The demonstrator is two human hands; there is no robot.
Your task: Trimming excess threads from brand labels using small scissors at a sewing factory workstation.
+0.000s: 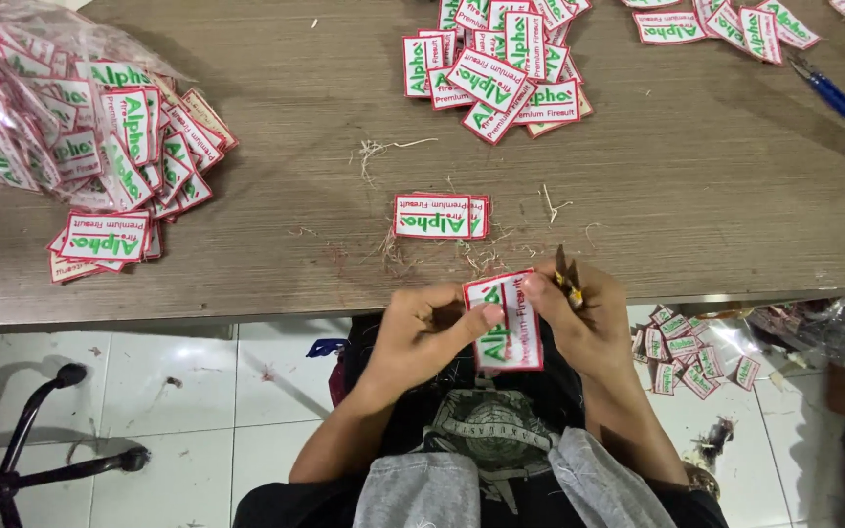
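Patch [507,323]: upright between both hands, over the table [687,196] edge.
Left hand [421,328]: thumb pinches the patch's left edge.
Right hand [584,318]: closed on the patch's top right corner and snips [567,279].

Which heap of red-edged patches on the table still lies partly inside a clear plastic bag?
The heap of patches at the table's left end: its clear plastic bag covers part of it. The other heaps lie bare on the wood.
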